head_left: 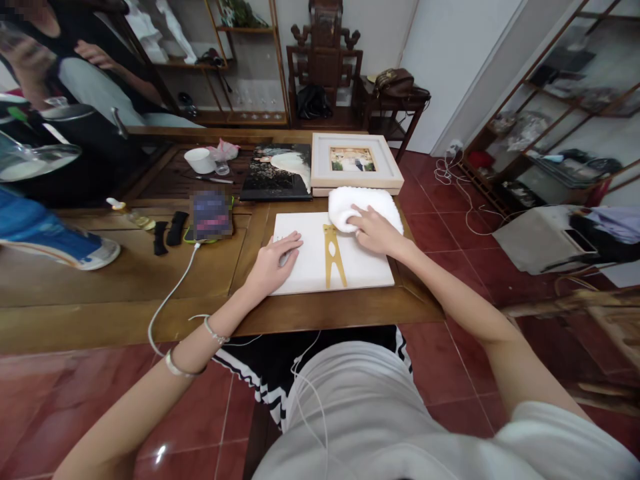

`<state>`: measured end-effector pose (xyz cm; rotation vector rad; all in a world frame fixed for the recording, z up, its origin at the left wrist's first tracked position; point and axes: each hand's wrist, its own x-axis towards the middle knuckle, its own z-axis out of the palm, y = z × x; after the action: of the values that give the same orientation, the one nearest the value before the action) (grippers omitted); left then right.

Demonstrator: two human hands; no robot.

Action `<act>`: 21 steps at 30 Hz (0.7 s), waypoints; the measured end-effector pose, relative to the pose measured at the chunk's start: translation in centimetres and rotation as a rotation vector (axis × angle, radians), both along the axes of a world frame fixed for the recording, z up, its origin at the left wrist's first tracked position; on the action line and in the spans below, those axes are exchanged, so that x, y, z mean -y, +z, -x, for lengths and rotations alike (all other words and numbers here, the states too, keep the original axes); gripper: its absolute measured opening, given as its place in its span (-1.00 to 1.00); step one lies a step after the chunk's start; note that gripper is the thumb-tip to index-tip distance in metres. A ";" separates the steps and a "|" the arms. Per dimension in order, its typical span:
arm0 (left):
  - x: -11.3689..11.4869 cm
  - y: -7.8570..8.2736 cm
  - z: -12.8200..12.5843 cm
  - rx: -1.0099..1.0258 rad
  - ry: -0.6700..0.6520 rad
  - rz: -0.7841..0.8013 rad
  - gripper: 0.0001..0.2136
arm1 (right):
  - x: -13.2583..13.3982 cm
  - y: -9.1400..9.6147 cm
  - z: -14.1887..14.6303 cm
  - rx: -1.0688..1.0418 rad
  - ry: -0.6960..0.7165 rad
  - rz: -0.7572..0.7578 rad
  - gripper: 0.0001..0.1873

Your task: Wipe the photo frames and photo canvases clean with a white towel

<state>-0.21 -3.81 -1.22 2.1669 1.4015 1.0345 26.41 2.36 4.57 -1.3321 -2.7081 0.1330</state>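
Note:
A white board (307, 267) lies on the wooden table in front of me, with a flat yellow clothespin-like shape (332, 257) on its middle. My left hand (281, 261) rests on the board's left side, fingers stretched out and pointing right; a greyish patch shows between thumb and fingers, too unclear to name. A few tiny yellow marks show just beyond that hand. On the board's far right corner sits a fluffy white towel (345, 199), bunched up. My right hand (375, 230) grips it from the near side, its fingertips pressed into the folds.
Beyond the board are a framed picture (395, 175) and a dark picture panel (260, 190). Leftward lie a phone (210, 217) on a white cable, black straps (176, 229), a dropper bottle (135, 217), a white cup (199, 160) and a blue bag (45, 233). Another person (120, 83) sits at far left.

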 end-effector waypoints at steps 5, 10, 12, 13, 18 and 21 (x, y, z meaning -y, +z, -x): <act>0.0 -0.1 0.0 0.004 -0.005 -0.007 -0.74 | 6.4 0.6 -3.4 -0.024 0.032 0.098 -0.58; 0.0 -0.2 0.0 0.002 0.000 -0.012 -0.74 | 13.2 3.5 -4.1 -0.004 0.202 0.299 -0.60; 0.0 -0.2 0.1 -0.001 0.001 -0.013 -0.74 | 13.3 3.9 -4.0 0.008 0.188 0.328 -0.61; -0.1 -0.2 0.1 -0.001 -0.001 -0.014 -0.74 | 12.8 3.7 -3.9 0.006 0.170 0.327 -0.60; 0.0 -0.1 0.1 -0.002 -0.006 -0.013 -0.74 | 5.9 1.1 -2.6 -0.033 0.092 0.175 -0.56; 0.0 -0.1 0.0 0.000 -0.003 -0.005 -0.74 | 1.3 -0.7 -1.8 -0.042 0.084 0.057 -0.56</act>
<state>-0.26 -3.82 -1.34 2.1722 1.3969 1.0379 28.25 1.02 3.90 -1.2150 -2.7452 0.2455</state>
